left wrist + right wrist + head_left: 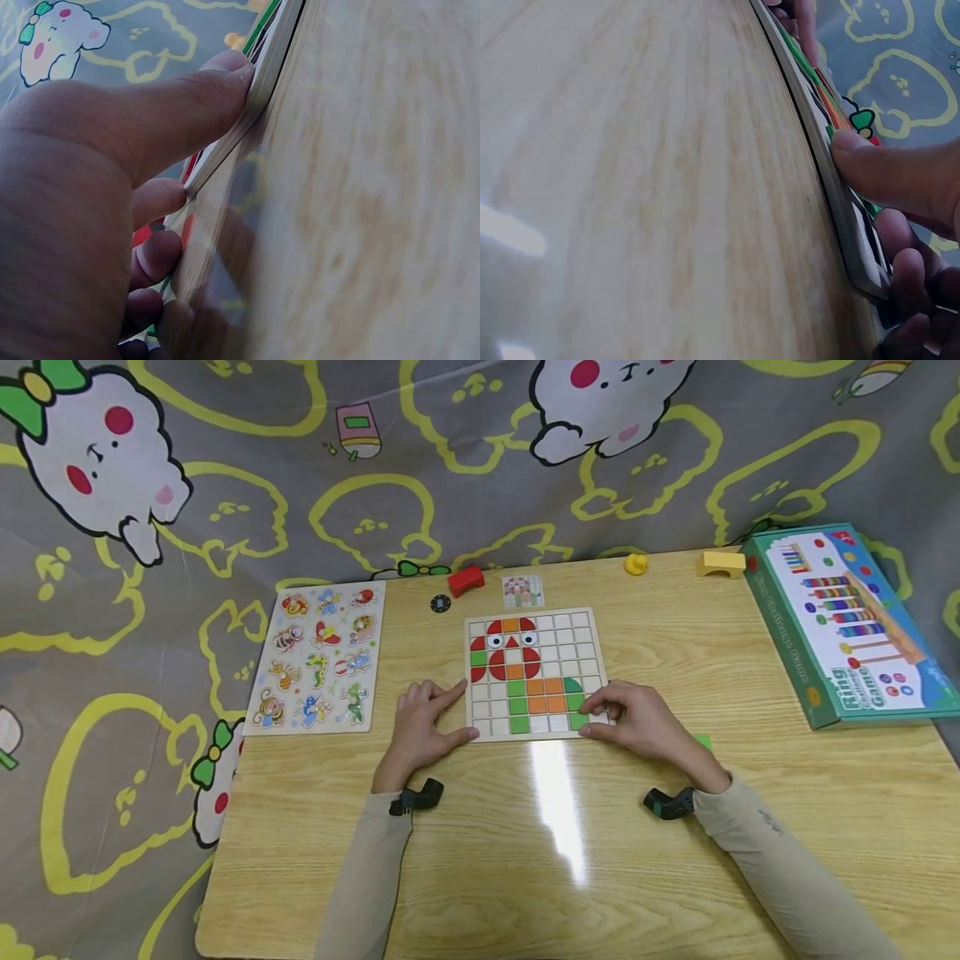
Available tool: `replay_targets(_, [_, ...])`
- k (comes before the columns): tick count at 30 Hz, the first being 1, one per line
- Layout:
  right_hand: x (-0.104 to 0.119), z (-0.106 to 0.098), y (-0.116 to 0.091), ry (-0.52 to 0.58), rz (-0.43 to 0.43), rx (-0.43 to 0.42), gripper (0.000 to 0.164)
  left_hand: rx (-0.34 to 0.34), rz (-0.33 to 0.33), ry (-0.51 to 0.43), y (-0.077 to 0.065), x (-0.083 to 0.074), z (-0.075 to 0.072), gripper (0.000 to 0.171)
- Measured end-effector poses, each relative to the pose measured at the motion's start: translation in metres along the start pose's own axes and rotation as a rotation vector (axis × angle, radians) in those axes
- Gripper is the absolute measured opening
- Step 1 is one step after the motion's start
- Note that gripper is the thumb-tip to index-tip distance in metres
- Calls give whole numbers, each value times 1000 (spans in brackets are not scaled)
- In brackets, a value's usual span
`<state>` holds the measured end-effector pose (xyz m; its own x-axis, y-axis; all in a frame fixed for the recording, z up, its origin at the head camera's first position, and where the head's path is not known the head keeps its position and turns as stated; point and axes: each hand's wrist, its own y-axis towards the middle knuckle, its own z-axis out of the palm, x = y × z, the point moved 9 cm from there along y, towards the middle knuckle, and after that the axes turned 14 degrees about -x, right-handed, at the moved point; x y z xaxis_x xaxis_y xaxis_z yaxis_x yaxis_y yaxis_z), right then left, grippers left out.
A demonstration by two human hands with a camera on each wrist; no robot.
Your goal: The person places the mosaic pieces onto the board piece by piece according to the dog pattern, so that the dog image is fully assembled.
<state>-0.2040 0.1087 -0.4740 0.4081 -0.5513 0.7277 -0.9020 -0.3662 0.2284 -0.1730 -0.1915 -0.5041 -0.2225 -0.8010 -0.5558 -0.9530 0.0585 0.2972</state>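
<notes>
A wooden grid board (487, 732) lies flat on the table, partly filled with red, orange, green and white tiles; two are printed with eyes. My left hand (422, 723) steadies its left side, thumb at the near corner and index finger against the edge. In the left wrist view the thumb (187, 112) presses the board's rim. My right hand (636, 718) reaches over the right side and pinches a green tile (576, 722) lying in the bottom row. The right thumb (885, 169) crosses the rim in the right wrist view; the fingertips are partly hidden.
Behind the board lie a picture card (522, 592), a red block (467, 581) and a black disc (440, 602). An insect puzzle (258, 720) is at left, a game box (862, 627) at right. A yellow duck (636, 564) and yellow block (722, 564) stand behind. A green piece (703, 742) lies by the right wrist.
</notes>
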Motion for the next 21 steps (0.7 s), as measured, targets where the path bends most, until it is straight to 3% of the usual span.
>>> replay_targets(9, [-5,-4,-1,2,32,-42,29,8,-1,0,1,-2,2,79])
replay_targets(16, [-11,-23,-6,20,50,-103,19,12,-2,3,1,-2,2,80])
replay_targets(21, [-10,-28,-7,-9,38,-82,15,3,-9,-3,0,-1,1,80])
